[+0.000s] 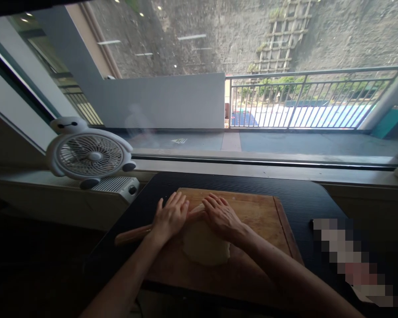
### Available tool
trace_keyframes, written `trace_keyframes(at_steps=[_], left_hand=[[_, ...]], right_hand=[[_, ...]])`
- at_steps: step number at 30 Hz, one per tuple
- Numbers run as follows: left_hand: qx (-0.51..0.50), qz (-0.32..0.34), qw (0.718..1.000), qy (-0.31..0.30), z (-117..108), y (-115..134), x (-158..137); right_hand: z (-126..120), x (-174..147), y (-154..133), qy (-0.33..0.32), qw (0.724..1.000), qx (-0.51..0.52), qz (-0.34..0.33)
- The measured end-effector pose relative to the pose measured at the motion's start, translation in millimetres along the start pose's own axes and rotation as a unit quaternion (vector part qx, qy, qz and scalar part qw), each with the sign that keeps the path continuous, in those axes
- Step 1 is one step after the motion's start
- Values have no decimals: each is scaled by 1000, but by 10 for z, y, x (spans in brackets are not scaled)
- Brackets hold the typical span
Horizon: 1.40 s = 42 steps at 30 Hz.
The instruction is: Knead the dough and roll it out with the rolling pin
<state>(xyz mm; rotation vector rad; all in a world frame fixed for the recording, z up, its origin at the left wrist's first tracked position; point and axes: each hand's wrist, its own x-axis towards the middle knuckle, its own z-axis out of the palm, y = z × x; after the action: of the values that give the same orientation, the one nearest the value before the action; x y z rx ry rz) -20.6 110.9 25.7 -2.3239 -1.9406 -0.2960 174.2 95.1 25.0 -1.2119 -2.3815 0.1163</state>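
A wooden rolling pin (132, 235) lies slantwise over a flattened pale sheet of dough (205, 247) on a wooden cutting board (255, 251). My left hand (171, 215) rests palm down on the pin, its fingers stretched forward and a little apart. Toward the pin's far right part, my right hand (222, 216) bends its fingers over it, and they lie close together. Both hands cover much of the pin, and its right end is hidden. The dough spreads on the near side of the pin, between my forearms.
The board sits on a black table (301, 194) against a large window. On the left, a white fan (94, 157) stands over a white ledge or unit (119, 187) with a knob. A blurred-out object (354, 260) lies on the table's right side.
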Motion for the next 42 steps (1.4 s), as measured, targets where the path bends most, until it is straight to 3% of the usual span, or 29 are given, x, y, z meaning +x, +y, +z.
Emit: trace_keyframes(at_steps=[3,8,10,12,14,16,18,20,24,26,28,33,35,37,42], left_hand=[[-3,-24,1000,12,-18,19,111],[-16,29,998,50,2,171,-646],[-18,22,997,75,8,239,-758],[-20,-10,996,82,9,281,-569],[-29,-47,996,63,5,291,-183],[-35,-53,997,54,-13,285,180],[-38,-45,997,52,-39,287,315],[-39,-30,997,53,-46,300,147],[-42,20,997,56,14,301,-598],[-36,30,996,73,38,290,-757],[-28,11,997,71,45,286,-616],[-27,-40,998,33,-13,284,283],[-28,-35,998,37,-46,286,350],[-30,-20,999,41,-42,289,117],[-39,30,995,89,80,310,-836]], right_hand=[[-8,-18,-3,2,1000,-14,1],[-121,-609,-197,-9,996,-4,-89],[-120,-717,-239,-11,996,-4,-91],[-83,-638,-216,-4,998,-11,-62],[-34,-442,-148,4,1000,-24,-19],[-9,-265,-85,6,999,-35,11],[-29,-227,-71,8,999,-43,13],[-76,-360,-122,13,999,-45,-9],[-168,-783,-308,22,997,-36,-71],[-183,-833,-340,22,996,-29,-85],[-162,-708,-287,21,996,-29,-77],[-46,-152,-43,4,999,-43,14],[-36,-136,-37,10,999,-47,14],[-51,-295,-100,32,998,-51,-12],[-129,-743,-265,39,996,-50,-55]])
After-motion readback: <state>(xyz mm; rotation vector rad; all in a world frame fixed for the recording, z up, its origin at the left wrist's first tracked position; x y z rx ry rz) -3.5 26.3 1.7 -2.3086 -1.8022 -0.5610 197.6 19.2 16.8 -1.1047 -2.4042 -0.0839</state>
